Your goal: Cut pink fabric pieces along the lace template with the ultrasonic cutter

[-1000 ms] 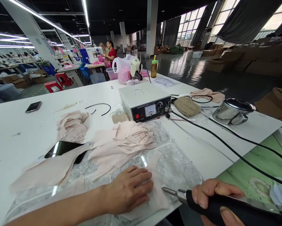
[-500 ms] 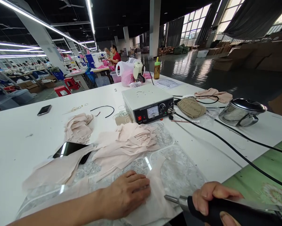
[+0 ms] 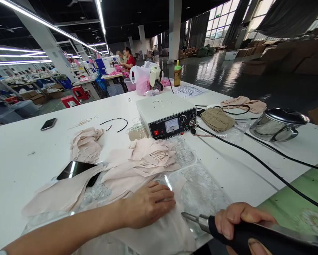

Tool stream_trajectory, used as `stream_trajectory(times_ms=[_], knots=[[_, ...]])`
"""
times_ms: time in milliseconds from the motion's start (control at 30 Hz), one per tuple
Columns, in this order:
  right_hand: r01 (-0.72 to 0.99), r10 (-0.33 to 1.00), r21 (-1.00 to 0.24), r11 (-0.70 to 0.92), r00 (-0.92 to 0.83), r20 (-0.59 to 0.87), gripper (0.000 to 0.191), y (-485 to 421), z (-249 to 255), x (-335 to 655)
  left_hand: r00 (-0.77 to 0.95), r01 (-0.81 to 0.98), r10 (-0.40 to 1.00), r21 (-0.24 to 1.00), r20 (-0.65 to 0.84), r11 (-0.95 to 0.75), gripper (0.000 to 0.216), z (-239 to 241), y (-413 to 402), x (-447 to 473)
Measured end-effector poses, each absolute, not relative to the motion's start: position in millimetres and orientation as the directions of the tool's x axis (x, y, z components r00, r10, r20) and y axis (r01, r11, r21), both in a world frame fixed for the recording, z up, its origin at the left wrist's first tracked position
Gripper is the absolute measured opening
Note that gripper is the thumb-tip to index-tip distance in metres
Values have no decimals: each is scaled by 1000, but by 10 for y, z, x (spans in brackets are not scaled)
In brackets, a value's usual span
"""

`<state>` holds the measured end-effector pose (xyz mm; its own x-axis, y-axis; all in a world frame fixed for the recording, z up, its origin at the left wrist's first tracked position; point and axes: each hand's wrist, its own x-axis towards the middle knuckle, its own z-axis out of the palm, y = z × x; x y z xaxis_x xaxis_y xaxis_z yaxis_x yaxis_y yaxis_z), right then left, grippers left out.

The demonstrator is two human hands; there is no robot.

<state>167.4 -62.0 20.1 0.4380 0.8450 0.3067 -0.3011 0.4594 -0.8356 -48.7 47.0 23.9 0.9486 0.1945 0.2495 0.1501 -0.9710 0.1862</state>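
My left hand [image 3: 152,205] lies palm down on a thin beige fabric piece [image 3: 172,230], its fingers together and slightly bent, pressing the cloth onto a clear sheet [image 3: 206,184]. In my right hand [image 3: 241,219] is an ultrasonic welding gun [image 3: 267,237], held by its black body. The gun's pointed metal tip is at the right edge of the fabric, a little right of my left fingers; whether it touches cannot be made out. Beyond my left hand lies a heap of beige fabric pieces [image 3: 148,156]. More cut pieces [image 3: 58,191] partly cover a dark phone [image 3: 75,170].
A control box [image 3: 166,113] with a meter stands mid-table, its black cable [image 3: 243,156] running right. A steel mug [image 3: 279,124], brown pattern pieces [image 3: 217,119] and a green-lidded bottle [image 3: 177,74] stand or lie farther right. Another phone [image 3: 48,124] lies left. Co-workers sit at sewing machines beyond.
My left hand has shifted slightly right and away from me, and the fabric under it has moved too. The welding gun's tip has come slightly left and farther from me.
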Motion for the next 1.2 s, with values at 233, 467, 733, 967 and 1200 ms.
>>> stream_trajectory(times_ms=[233,467,733,967,1200], knots=[[-299,863,-858,417,426,270,12,-605,201,1659,975,50,84,166,204,-985,22,240,603,-430],[-219,688,-760,612,620,376,11,-235,118,1675,972,53,89,164,218,-985,29,269,629,-418],[-174,711,-787,592,572,408,10,-93,-3,1650,982,42,73,176,173,-983,35,271,697,-419],[-182,720,-792,582,568,399,8,-88,-2,1661,984,7,44,209,171,-978,27,250,721,-411],[-189,722,-797,574,577,382,8,-78,6,1658,981,-38,7,228,192,-973,22,230,740,-407]])
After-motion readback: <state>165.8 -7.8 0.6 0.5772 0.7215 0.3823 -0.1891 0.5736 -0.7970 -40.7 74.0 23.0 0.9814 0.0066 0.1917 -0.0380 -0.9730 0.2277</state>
